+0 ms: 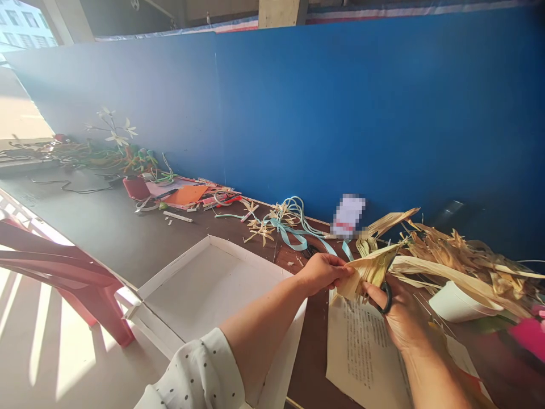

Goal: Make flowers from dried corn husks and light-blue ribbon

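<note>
Your right hand [398,318] hides most of the scissors [387,297]. The pink object [528,339] is blurred and cut off at the right edge; the card [348,215] is pixelated.

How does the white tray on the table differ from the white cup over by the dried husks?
The tray is broad, flat and straight-edged; the cup is much smaller and rounded.
The tray lies level with its shallow inside facing up, while the cup is tilted, right beside the dried husks.
Both are white.
</note>
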`<state>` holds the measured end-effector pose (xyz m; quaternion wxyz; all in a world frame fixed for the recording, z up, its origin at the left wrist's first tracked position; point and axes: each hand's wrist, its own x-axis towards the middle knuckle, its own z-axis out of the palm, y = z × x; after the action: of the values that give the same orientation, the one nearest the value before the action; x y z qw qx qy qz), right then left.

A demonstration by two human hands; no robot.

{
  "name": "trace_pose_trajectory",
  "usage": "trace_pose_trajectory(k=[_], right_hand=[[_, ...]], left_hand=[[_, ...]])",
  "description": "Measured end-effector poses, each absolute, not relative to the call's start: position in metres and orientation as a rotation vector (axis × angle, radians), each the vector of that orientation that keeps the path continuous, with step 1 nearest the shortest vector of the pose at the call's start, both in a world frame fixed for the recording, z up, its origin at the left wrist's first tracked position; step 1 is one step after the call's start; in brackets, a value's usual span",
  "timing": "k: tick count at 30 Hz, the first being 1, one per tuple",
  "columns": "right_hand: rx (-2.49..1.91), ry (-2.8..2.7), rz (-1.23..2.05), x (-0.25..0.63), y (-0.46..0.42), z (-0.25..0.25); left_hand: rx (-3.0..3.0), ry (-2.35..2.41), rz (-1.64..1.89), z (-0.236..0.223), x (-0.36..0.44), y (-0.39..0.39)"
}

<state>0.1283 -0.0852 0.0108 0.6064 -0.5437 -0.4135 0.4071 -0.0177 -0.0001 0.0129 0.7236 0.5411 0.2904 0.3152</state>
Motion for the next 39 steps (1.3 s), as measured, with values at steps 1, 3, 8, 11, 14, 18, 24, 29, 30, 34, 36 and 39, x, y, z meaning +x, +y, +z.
trace_pose_trajectory(k=[1,3,8,11,14,18,24,29,30,34,36,39], right_hand=[[-1.257,-0.954,0.947,0.129,-0.085,0.011],[-1.258,-0.963,0.952,0.129,-0.085,0.01],[-1.241,-1.006,0.957,0.13,-0.086,0.01],[-1.241,-0.991,0.97,0.129,-0.087,0.012],[-1.241,-0.969,0.987,0.128,-0.087,0.012],[-1.266,-1.007,0.973,0.132,-0.086,0.01],[-1.387,-1.108,0.869,0.131,-0.086,0.011],[-1.33,-1.13,0.921,0.127,-0.084,0.011],[-1.324,-1.128,0.923,0.127,-0.083,0.01],[-1.287,-1.077,0.999,0.131,-0.08,0.001],[-1.285,-1.07,1.024,0.133,-0.079,-0.002],[-1.311,-1.101,1.007,0.133,-0.079,-0.003]], left_hand=[[1.197,0.645,0.695,0.013,-0.018,0.0],[1.207,0.65,0.698,0.013,-0.018,0.0],[1.17,0.669,0.695,0.017,-0.017,-0.002],[1.137,0.663,0.675,0.019,-0.018,-0.004],[1.141,0.645,0.645,0.02,-0.019,-0.003],[1.211,0.602,0.616,0.016,-0.021,-0.001],[1.206,0.615,0.734,0.007,-0.016,-0.001],[1.167,0.666,0.781,0.005,-0.011,-0.003],[1.171,0.678,0.785,0.005,-0.011,-0.004],[1.211,0.719,0.779,0.008,-0.011,-0.006],[1.223,0.735,0.76,0.01,-0.011,-0.007],[1.232,0.763,0.751,0.012,-0.01,-0.008]])
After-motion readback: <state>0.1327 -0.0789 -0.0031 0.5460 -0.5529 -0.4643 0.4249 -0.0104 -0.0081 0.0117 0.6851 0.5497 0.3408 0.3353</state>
